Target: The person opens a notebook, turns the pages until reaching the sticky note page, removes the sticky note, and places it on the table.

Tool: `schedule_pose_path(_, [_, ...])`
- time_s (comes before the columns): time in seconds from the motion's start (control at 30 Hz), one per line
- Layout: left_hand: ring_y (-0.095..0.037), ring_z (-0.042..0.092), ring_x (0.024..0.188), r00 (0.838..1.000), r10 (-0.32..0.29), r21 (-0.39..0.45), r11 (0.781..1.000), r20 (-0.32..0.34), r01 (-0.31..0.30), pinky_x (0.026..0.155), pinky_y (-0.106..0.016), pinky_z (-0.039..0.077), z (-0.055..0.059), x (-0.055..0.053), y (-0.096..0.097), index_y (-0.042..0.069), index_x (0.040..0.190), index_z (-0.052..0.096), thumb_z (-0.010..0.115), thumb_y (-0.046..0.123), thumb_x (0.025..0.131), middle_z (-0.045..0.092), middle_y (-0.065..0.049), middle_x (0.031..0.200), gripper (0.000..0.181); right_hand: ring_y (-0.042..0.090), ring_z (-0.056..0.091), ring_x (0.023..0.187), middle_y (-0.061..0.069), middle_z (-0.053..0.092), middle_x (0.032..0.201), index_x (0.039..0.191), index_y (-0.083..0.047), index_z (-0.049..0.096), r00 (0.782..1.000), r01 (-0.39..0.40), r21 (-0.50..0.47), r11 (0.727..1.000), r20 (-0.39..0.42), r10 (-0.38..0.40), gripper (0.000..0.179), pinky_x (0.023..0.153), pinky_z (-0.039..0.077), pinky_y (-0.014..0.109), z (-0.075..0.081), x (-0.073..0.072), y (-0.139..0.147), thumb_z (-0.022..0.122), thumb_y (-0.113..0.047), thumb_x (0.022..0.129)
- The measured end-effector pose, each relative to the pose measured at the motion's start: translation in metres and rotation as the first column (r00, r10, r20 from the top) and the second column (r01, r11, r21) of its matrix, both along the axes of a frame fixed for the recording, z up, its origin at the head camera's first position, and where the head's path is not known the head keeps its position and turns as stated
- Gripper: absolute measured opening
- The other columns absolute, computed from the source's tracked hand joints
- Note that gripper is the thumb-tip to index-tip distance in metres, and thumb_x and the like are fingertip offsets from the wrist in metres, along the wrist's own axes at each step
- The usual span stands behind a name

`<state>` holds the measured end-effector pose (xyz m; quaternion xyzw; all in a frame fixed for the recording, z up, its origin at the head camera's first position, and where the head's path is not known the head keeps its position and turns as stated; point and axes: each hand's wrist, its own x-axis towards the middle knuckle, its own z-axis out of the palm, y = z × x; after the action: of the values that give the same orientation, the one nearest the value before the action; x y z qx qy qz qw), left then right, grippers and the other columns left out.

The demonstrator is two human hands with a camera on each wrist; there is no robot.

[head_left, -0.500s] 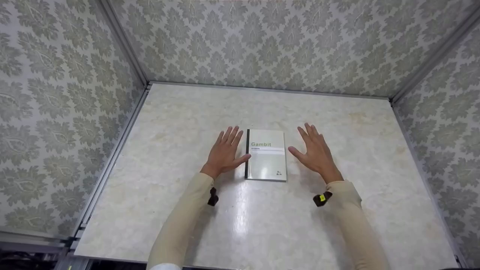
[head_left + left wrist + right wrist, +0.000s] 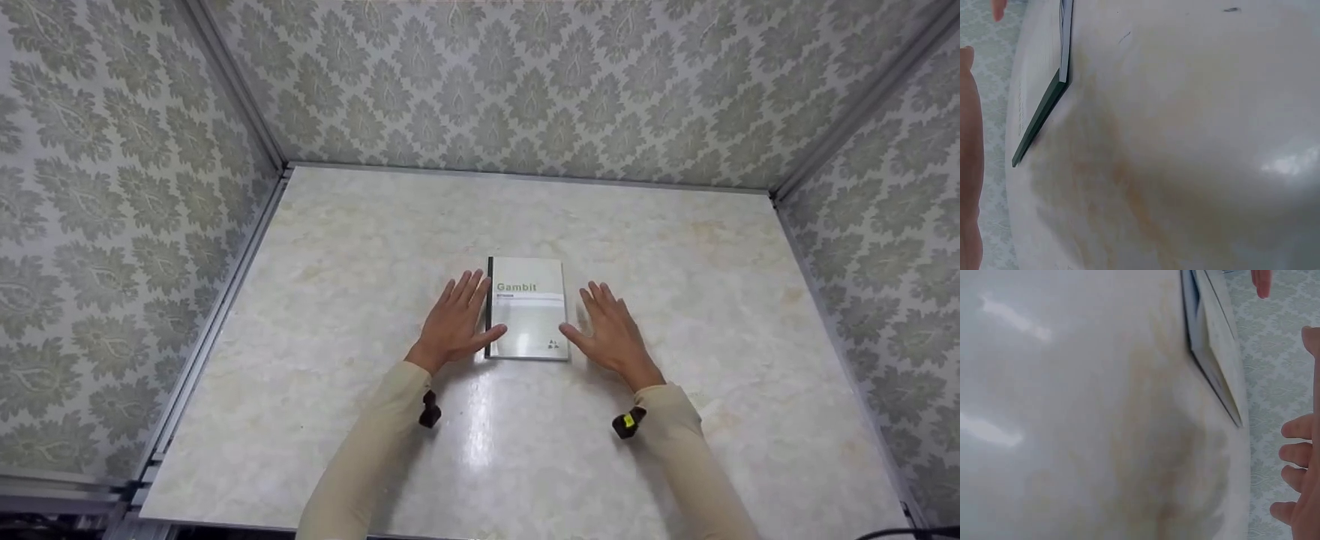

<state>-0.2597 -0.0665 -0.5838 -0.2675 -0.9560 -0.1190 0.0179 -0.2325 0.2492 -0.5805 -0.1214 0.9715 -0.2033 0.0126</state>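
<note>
1. One pale table (image 2: 337,255).
2. One notebook (image 2: 529,319), lying midway between the table's left and right edges. Judged light, bendable; glossy cover may slip.
3. Left grip (image 2: 452,322) and right grip (image 2: 613,335): alongside, fingers straight, clamped on nothing.
4. Dark spine (image 2: 490,300): likely stiffest; hold here and at the opposite long side.

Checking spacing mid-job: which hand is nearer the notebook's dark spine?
Left. The left hand is beside the spine, its thumb over it in the head view; the right hand is at the notebook's opposite edge.
</note>
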Motion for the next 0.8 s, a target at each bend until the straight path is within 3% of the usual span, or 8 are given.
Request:
schedule_pose_path(0.3, [-0.029,0.01,0.158,1.0,-0.009,0.01,1.0,0.014,0.009,0.127,-0.046,0.008,-0.003,0.003,-0.002,0.004,0.163,0.019,0.037,0.07,0.099,0.017,-0.016,0.169,0.094,0.036,0.009,0.158,0.02,0.021,0.168,0.159,0.0,0.031,0.997,-0.027,0.062,0.998,0.078,0.022,0.099,0.124,0.01,0.059,-0.022,0.008,-0.009,0.038,-0.077,0.096])
schedule_pose_path(0.5, [-0.03,0.011,0.158,1.0,-0.008,0.013,1.0,0.013,0.008,0.127,-0.047,0.009,-0.007,0.004,-0.002,0.003,0.162,0.021,0.036,0.07,0.099,0.02,-0.017,0.169,0.093,0.035,0.007,0.158,0.019,0.018,0.168,0.159,-0.003,0.033,0.995,-0.036,0.086,0.996,0.098,0.028,0.105,0.124,0.009,0.059,-0.026,0.011,-0.013,0.028,-0.084,0.093])
schedule_pose_path(0.8, [-0.032,0.013,0.158,1.0,0.001,0.031,1.0,-0.004,-0.001,0.127,-0.048,0.011,-0.006,0.005,-0.005,0.003,0.162,0.023,0.037,0.068,0.1,0.02,-0.017,0.169,0.091,0.037,0.008,0.157,0.021,0.017,0.168,0.158,0.0,0.032,0.996,-0.043,0.107,0.993,0.08,0.035,0.102,0.123,0.011,0.062,-0.023,0.016,-0.019,0.03,-0.081,0.095])
